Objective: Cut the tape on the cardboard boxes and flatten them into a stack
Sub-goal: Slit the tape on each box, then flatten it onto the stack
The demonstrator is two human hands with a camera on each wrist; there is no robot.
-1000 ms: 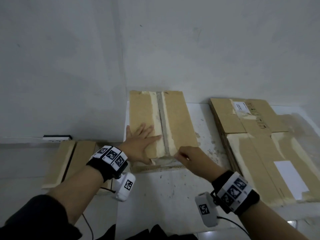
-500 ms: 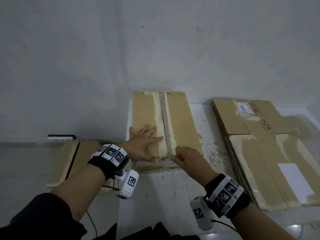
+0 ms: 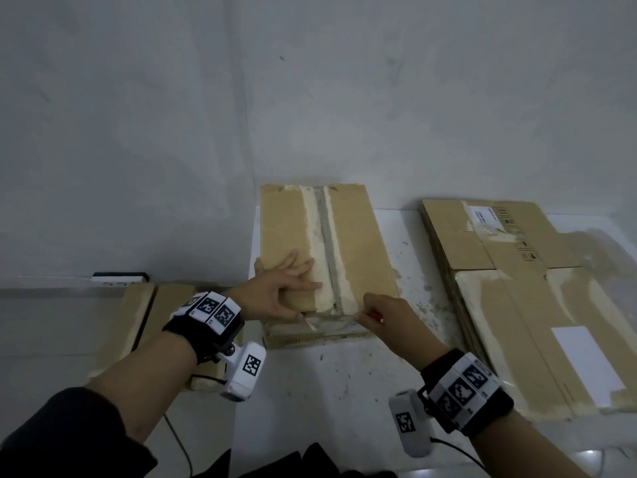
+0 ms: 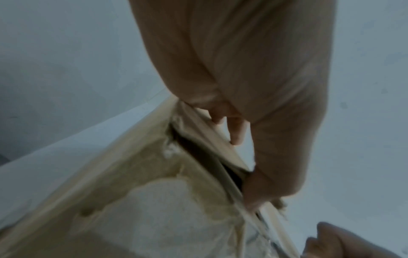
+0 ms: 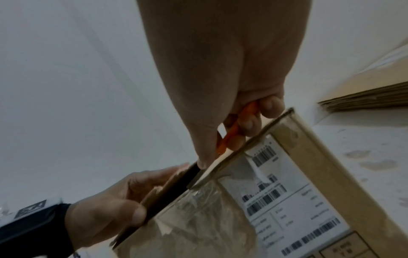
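On the white table (image 3: 344, 391), the stack of flattened boxes (image 3: 537, 305) runs off the right edge of the head view, while the cardboard box (image 3: 293, 236) being worked on sits at the table's far left corner against the wall. The left hand (image 3: 275, 294) lies on its top with fingers spread and thumb hooked under the near flap edge, a gap only the left wrist view shows. The right hand (image 3: 382, 315) grasps an orange cutter (image 5: 234, 132), barely visible from the head; its blade is hidden.
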